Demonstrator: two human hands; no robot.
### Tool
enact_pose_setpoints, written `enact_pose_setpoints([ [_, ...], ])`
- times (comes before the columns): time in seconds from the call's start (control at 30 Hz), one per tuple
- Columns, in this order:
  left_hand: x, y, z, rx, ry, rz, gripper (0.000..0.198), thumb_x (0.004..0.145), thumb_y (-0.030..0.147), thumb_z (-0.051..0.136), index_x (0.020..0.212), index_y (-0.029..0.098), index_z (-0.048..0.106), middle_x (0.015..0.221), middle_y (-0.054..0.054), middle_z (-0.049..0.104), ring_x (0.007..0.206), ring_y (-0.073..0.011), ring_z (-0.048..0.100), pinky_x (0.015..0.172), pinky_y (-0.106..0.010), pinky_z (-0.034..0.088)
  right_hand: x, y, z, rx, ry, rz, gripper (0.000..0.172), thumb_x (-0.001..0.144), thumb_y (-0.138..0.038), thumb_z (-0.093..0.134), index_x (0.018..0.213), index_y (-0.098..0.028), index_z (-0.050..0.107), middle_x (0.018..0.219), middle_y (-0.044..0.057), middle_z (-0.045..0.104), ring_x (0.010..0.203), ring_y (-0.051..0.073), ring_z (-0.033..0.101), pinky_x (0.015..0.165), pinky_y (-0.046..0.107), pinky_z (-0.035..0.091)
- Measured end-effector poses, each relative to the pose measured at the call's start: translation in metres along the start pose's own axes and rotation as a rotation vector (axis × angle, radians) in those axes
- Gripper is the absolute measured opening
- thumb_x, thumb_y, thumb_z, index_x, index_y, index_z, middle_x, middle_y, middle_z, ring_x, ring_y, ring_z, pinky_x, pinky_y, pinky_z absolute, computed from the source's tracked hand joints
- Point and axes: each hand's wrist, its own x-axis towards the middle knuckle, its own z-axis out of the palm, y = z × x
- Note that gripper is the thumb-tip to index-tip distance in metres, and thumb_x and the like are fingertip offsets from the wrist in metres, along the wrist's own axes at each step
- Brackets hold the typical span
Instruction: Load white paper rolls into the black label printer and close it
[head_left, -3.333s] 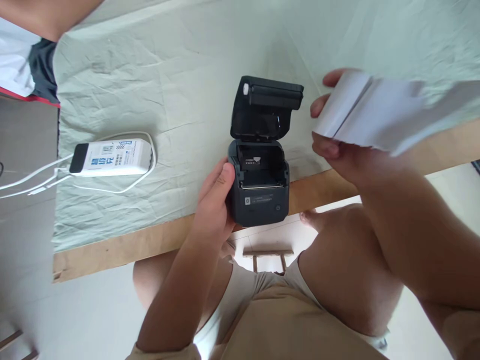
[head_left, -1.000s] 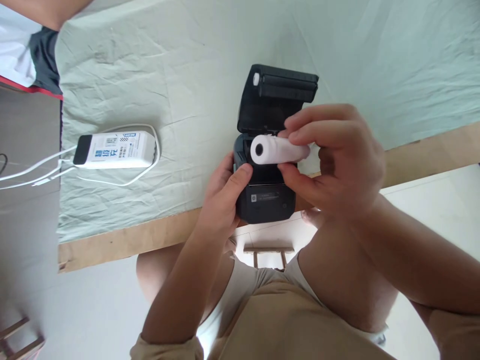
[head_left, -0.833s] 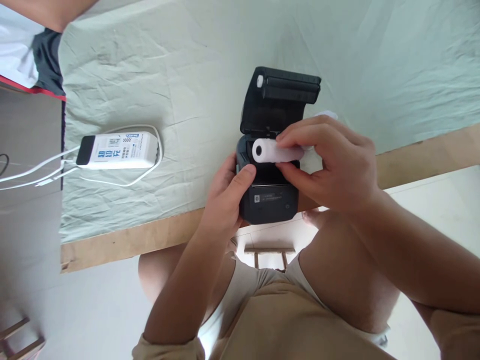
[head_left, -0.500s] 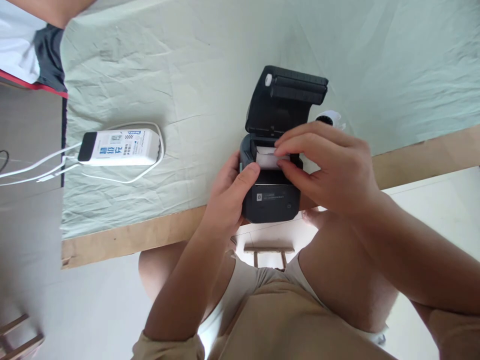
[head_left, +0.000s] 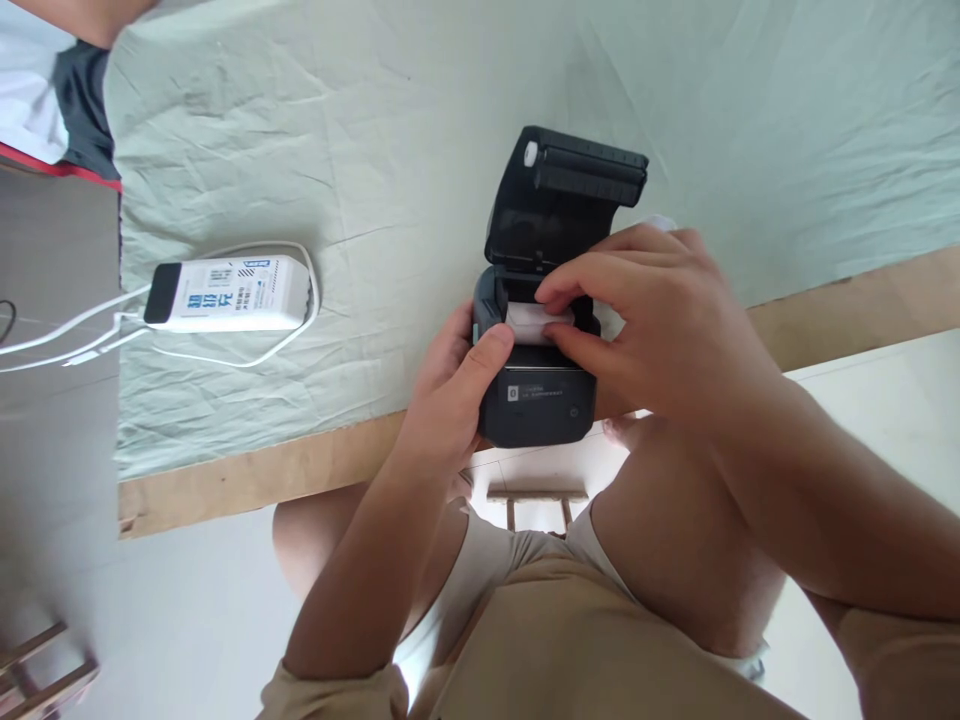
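A dark label printer (head_left: 537, 408) stands at the table's front edge with its lid (head_left: 562, 195) swung up, showing a black roller under the lid. My left hand (head_left: 457, 385) grips the printer's left side, thumb over the rim. Inside the bay lies a white paper roll (head_left: 528, 323). My right hand (head_left: 645, 310) reaches in from the right, and its thumb and fingertips pinch the roll. The roll's right end is hidden by those fingers. Behind my right hand, a bit of a white object (head_left: 660, 222) shows, mostly covered.
A white power bank or charger (head_left: 232, 293) with looped white cables lies on the pale green tablecloth (head_left: 375, 130) to the left. The bare wooden edge (head_left: 262, 470) runs along the front. Another person's arm (head_left: 94, 15) shows at top left. Wooden stools (head_left: 537, 495) stand below.
My right hand has shifted slightly left and its fingers have closed further round the paper roll, which sits turned a little in the bay. My left hand keeps its hold.
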Motion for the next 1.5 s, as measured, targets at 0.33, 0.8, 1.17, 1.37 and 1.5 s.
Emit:
enact_pose_setpoints([
  [0.33,-0.003,-0.002,-0.001,-0.023,0.023,-0.013,0.028,0.089,0.045,0.082,0.104,0.022,0.076,0.086,0.0,0.076,0.07,-0.0162,0.071,0.059,-0.024,0.057,-0.001,-0.007,-0.002,0.024,0.363,-0.119,0.02,0.085,-0.007,0.063,0.086,-0.026,0.065,0.076,-0.003,0.076,0.084,0.023,0.076,0.077,0.043,0.048],
  [0.8,-0.004,-0.003,-0.001,0.036,0.016,0.075,0.089,0.073,0.031,0.092,0.151,0.035,0.049,0.129,-0.004,0.074,0.12,-0.0321,0.075,0.093,-0.038,0.063,-0.022,-0.013,0.011,0.154,0.214,-0.389,0.012,0.097,-0.021,0.066,0.093,-0.028,0.059,0.083,-0.005,0.077,0.077,0.016,0.072,0.07,0.039,0.048],
  [1.17,-0.006,-0.002,-0.006,0.124,-0.056,0.058,0.114,0.062,0.032,0.1,0.161,0.031,0.044,0.157,-0.012,0.061,0.139,-0.0411,0.064,0.102,-0.042,0.062,-0.006,0.014,-0.004,0.177,0.371,-0.06,0.048,0.091,-0.022,0.063,0.137,-0.03,0.053,0.143,0.008,0.064,0.092,0.021,0.072,0.073,0.037,0.057],
  [1.37,-0.006,-0.002,0.0,0.087,0.006,0.049,0.099,0.072,0.033,0.094,0.157,0.031,0.044,0.151,-0.01,0.065,0.141,-0.0374,0.064,0.11,-0.043,0.058,-0.013,0.009,0.0,0.095,0.22,-0.388,0.015,0.097,-0.038,0.071,0.105,-0.027,0.065,0.096,0.003,0.076,0.085,0.021,0.065,0.073,0.041,0.05],
  [1.5,-0.006,-0.002,0.003,0.057,0.02,0.05,0.096,0.071,0.035,0.095,0.153,0.03,0.045,0.156,-0.01,0.062,0.145,-0.0348,0.06,0.113,-0.04,0.056,-0.02,0.007,0.005,0.095,0.135,-0.354,0.007,0.1,-0.033,0.07,0.104,-0.028,0.069,0.091,-0.001,0.078,0.082,0.019,0.064,0.075,0.038,0.049],
])
